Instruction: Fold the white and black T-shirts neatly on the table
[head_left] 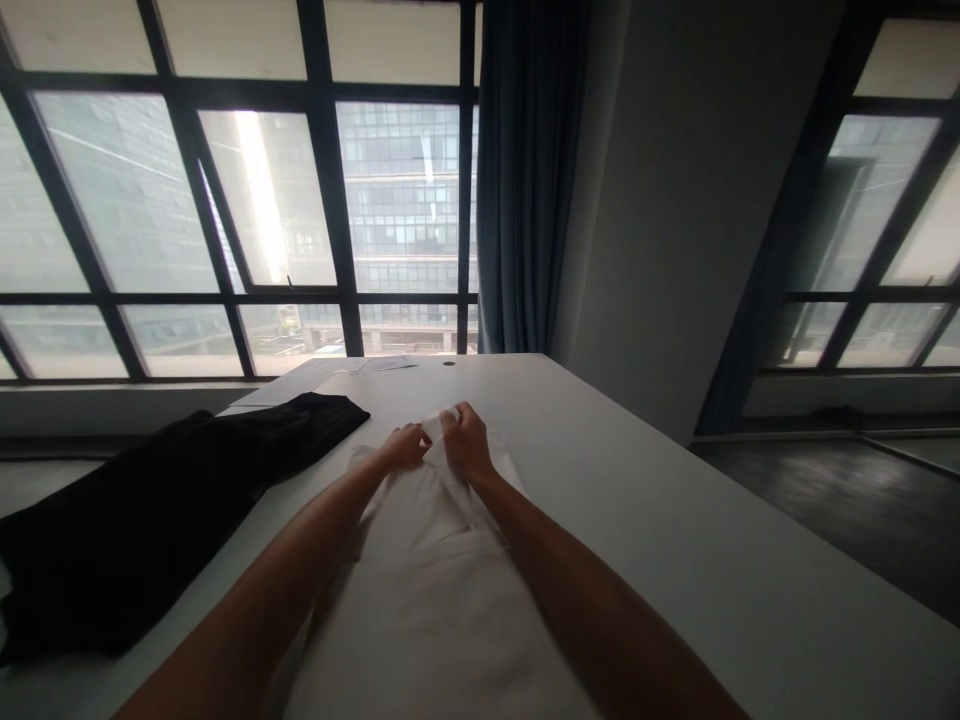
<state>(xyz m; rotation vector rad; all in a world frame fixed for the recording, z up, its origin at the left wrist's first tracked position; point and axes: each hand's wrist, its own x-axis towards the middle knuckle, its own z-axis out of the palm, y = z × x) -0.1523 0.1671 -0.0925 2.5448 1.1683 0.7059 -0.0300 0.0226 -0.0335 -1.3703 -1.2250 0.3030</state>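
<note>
A white garment (427,590) lies spread along the white table (675,520), running from the near edge away from me. Both my arms reach out over it. My left hand (405,445) pinches the cloth at its far end, fingers closed on a fold. Right beside it, my right hand (465,440) grips the same far edge, which looks like a collar, lifting a small flap of white fabric between the two hands.
A black garment (150,510) is draped over the table's left side. Papers (360,366) lie at the far end near a small hole in the tabletop. Large windows and a blue curtain (525,180) stand behind; dark floor lies to the right.
</note>
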